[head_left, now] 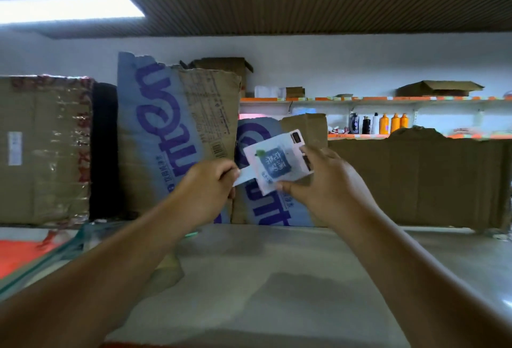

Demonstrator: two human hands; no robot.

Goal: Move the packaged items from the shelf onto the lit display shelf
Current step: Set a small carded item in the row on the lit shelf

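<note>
Head view — both hands grip one white packet point(277, 163): left hand point(206, 182) pinching its edge, right hand point(318, 178) clasping it

White flat packet point(277, 163) with a blue square label is hanging tilted in the air above the grey shelf point(277, 278), corners pinched; a pale strip is sticking out leftward.

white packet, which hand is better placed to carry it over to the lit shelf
Right, probably. The right hand grips the white packet across its body, and the lit display shelf lies behind on that side. The left hand only pinches a tab at the packet's left edge.
</note>
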